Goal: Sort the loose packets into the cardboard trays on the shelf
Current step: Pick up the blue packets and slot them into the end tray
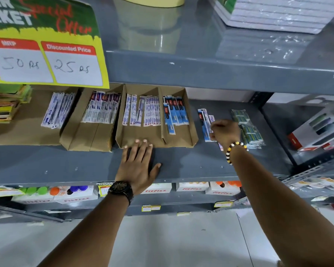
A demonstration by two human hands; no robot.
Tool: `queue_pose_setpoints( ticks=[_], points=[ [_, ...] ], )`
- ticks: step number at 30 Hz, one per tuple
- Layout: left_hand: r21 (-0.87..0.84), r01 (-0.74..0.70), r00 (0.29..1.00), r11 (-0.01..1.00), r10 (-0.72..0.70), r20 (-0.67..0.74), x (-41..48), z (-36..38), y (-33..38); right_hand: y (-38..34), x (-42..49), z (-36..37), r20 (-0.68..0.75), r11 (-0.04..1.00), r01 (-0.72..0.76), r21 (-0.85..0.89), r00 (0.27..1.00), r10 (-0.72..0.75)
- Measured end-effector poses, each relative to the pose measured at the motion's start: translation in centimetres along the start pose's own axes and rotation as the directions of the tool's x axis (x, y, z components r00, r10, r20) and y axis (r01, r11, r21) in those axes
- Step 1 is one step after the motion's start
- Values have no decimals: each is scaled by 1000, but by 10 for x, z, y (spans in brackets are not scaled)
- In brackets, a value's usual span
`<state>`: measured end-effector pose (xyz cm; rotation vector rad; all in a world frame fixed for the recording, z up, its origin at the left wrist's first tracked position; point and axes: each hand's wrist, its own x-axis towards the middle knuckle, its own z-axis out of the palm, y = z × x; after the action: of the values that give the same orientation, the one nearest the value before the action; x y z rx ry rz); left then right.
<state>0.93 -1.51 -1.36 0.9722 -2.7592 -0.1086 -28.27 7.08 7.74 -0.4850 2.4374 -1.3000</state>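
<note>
Black watch (121, 190) on left wrist; beaded bracelet (232, 150) (black, white, yellow) on right.

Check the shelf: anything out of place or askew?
Yes. A few loose packets lie on the bare shelf right of the cardboard tray, under the right hand. In the tray's right compartment, one blue packet has slid lower than its row.

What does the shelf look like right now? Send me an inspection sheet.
Surface: grey metal shelf, front strip bare.
Job's things: loose blue packets lie right of the divided cardboard tray; its compartments hold sorted packets.
Clutter: green packet bundle, price sign.
Grips: left hand flat at the tray's front edge; right hand closing on the loose packets.
Cables: nothing seen.
Surroundings: boxed goods on the shelf below.
</note>
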Motion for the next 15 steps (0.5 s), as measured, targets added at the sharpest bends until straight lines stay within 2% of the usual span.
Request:
queue_pose_setpoints(
  ticks=[2, 5, 8, 15],
  points=[
    [16, -8, 1000, 1000, 8, -1, 0, 2, 0, 12, 6, -8, -30, 966, 32, -255, 999, -41],
    [27, -14, 1000, 1000, 14, 6, 0, 3, 0, 24, 9, -3, 28, 901, 45, -432, 999, -36],
    [31, -12, 1000, 999, 11, 22, 0, 3, 0, 28, 11, 8, 98, 804, 118, -583, 992, -74],
    [31, 5, 999, 999, -6, 46, 2, 3, -1, 28, 11, 19, 102, 781, 133, -611, 991, -89]
  ],
)
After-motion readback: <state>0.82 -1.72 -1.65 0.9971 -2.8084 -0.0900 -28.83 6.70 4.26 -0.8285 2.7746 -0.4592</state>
